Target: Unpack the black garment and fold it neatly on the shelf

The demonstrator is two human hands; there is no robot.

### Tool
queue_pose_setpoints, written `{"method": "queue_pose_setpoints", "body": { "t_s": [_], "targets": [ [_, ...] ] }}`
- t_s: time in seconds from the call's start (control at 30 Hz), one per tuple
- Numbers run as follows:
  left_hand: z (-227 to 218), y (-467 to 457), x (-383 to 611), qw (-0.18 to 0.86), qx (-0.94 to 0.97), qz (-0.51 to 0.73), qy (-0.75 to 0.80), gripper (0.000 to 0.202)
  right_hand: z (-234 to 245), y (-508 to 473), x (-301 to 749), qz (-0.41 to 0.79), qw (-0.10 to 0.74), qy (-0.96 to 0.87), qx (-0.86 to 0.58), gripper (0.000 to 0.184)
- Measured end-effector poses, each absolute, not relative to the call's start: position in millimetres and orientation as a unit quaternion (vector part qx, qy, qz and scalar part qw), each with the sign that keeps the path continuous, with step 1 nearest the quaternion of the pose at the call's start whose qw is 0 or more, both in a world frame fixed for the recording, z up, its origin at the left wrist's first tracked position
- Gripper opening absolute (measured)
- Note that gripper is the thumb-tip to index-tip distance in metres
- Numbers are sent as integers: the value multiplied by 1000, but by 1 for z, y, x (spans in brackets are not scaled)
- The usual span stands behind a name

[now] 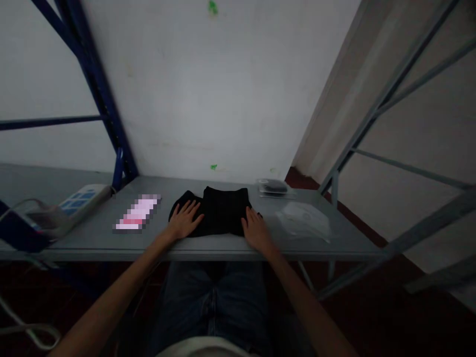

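Note:
A piece of black cloth (226, 210), perhaps a folded garment, lies flat on the grey shelf in front of me; its exact kind I cannot make out. My left hand (185, 219) rests palm down on the cloth's left part, fingers spread. On the right edge of the cloth lies my right hand (255, 229), its fingers stretched out flat and pointing away from me. Neither hand grips the fabric. The cloth under both palms is hidden.
The grey shelf (148, 241) backs onto a white wall. Clear plastic bags (307, 220) and a packet with something dark (273, 187) lie right. Left are a blurred-out bright phone-like object (137, 213) and a white power strip (84, 198). Blue posts (107, 114) and grey braces frame the sides.

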State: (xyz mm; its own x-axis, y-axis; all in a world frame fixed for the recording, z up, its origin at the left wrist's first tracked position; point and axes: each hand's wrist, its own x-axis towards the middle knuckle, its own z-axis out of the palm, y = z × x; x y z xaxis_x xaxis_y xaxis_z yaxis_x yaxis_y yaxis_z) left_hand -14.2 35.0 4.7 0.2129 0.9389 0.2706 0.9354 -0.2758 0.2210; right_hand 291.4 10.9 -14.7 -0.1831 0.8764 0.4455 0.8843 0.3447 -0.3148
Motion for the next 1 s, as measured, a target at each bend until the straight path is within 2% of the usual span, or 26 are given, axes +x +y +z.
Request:
{"method": "queue_pose_setpoints", "body": {
  "t_s": [0.17, 0.37, 0.73, 1.0],
  "targets": [
    [13, 32, -22, -15, 786, 94, 611, 69, -1, -1, 303, -19, 153, -778, -609, 60],
    [19, 35, -29, -5, 800, 50, 597, 70, 10, -8, 311, -20, 95, -781, -617, 61],
    [20, 31, -22, -17, 812, 82, 578, 68, 17, -21, 320, -21, 92, -784, -613, 59],
    [47, 47, 5, -118, 821, 183, 527, 47, 30, 19, 326, -67, 223, -782, -578, 57]
  ]
}}
